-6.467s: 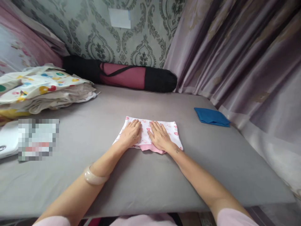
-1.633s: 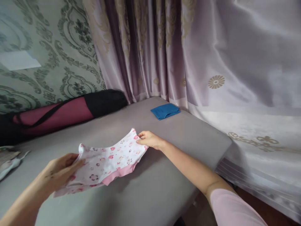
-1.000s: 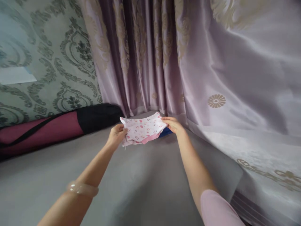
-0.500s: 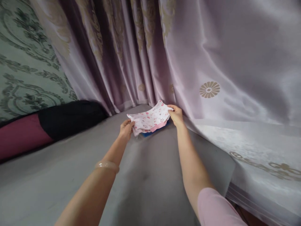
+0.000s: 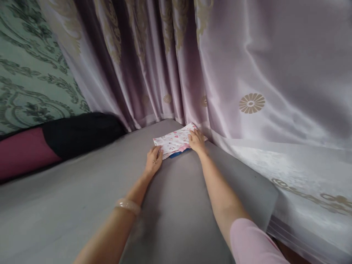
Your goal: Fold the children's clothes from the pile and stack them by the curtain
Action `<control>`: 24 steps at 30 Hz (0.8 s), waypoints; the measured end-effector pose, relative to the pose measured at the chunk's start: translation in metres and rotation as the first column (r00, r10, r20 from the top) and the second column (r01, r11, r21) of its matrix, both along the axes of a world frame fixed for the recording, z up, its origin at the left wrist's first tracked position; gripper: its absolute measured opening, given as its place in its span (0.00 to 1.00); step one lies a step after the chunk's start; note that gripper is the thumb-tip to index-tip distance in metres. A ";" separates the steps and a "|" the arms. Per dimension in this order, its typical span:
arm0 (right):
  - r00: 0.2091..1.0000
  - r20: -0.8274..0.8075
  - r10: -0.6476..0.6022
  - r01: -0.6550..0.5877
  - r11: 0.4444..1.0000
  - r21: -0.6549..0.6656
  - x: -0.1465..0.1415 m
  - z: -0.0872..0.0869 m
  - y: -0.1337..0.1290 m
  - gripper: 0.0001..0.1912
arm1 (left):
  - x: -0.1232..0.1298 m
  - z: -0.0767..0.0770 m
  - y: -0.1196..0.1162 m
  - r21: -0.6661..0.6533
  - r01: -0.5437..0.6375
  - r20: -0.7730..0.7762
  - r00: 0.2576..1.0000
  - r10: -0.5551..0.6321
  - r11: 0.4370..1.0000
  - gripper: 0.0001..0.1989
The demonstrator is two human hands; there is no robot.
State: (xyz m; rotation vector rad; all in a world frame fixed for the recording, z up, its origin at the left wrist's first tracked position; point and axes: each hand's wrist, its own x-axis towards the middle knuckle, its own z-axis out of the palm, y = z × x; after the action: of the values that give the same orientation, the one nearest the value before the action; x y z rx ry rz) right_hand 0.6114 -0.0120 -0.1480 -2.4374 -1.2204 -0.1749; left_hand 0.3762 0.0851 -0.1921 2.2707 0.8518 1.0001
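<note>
A folded white garment (image 5: pixel 174 140) with a pink and red print lies flat near the far corner of the grey surface. A pink edge shows along its near side, and a strip of blue cloth (image 5: pixel 178 153) peeks out from beneath it. My right hand (image 5: pixel 197 140) rests on top of the garment's right end, fingers spread. At the near left corner, my left hand (image 5: pixel 154 160) touches the cloth's edge with its fingers loosely apart.
The grey padded surface (image 5: pixel 104 190) stretches toward me. Purple curtains (image 5: pixel 187 80) hang right behind it and along its right side. A black and maroon long bag or cushion (image 5: pixel 85 135) lies at the left against the green patterned wall (image 5: pixel 33 73).
The garment, held up between both hands before, has come down flat onto the blue cloth. Both hands have let go of its ends; the right has moved in over its top.
</note>
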 end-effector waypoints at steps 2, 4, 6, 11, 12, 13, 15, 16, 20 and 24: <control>0.999 -0.044 0.006 -0.009 0.998 -0.060 -0.005 -0.005 -0.001 0.25 | 0.001 -0.002 -0.003 0.048 0.002 -0.043 0.999 0.000 0.999 0.16; 0.997 -0.081 0.017 -0.025 0.995 -0.094 -0.007 -0.007 -0.004 0.26 | 0.002 -0.002 -0.004 0.054 -0.001 -0.100 0.995 0.007 0.999 0.16; 0.995 -0.094 0.024 -0.033 0.995 -0.094 -0.008 -0.006 -0.006 0.26 | -0.002 0.000 -0.006 0.029 0.030 -0.156 0.987 -0.025 0.999 0.18; 0.989 -0.030 0.148 -0.148 0.989 0.002 -0.030 0.007 0.007 0.25 | -0.055 0.006 -0.017 0.038 0.159 -0.302 0.943 -0.140 0.987 0.25; 0.979 -0.010 0.204 -0.204 0.979 0.003 -0.039 0.010 0.011 0.25 | -0.074 0.007 -0.023 0.055 0.175 -0.342 0.928 -0.146 0.983 0.25; 0.965 0.006 0.262 -0.262 0.965 -0.010 -0.047 0.011 0.015 0.26 | -0.096 0.008 -0.029 0.071 0.182 -0.383 0.913 -0.142 0.981 0.25; 0.929 0.036 0.368 -0.366 0.928 -0.065 -0.065 0.010 0.020 0.26 | -0.141 0.015 -0.042 0.093 0.169 -0.464 0.879 -0.108 0.981 0.26; 0.911 0.053 0.410 -0.404 0.909 -0.099 -0.073 0.009 0.022 0.27 | -0.165 0.019 -0.050 0.097 0.147 -0.503 0.860 -0.079 0.984 0.26; 0.858 0.140 0.495 -0.474 0.867 -0.155 -0.084 -0.005 0.028 0.28 | -0.252 0.039 -0.081 0.077 0.003 -0.634 0.772 0.046 0.997 0.29; 0.862 0.155 0.483 -0.463 0.874 -0.149 -0.074 -0.021 0.044 0.33 | -0.322 0.049 -0.109 0.068 -0.178 -0.683 0.709 0.176 0.982 0.29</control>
State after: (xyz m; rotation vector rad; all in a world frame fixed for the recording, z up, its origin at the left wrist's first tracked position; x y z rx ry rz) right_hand 0.5372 0.0321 -0.1685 -2.1550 -1.9197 -0.2013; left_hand 0.0542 -0.0240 -0.1429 2.6189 1.3863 0.1664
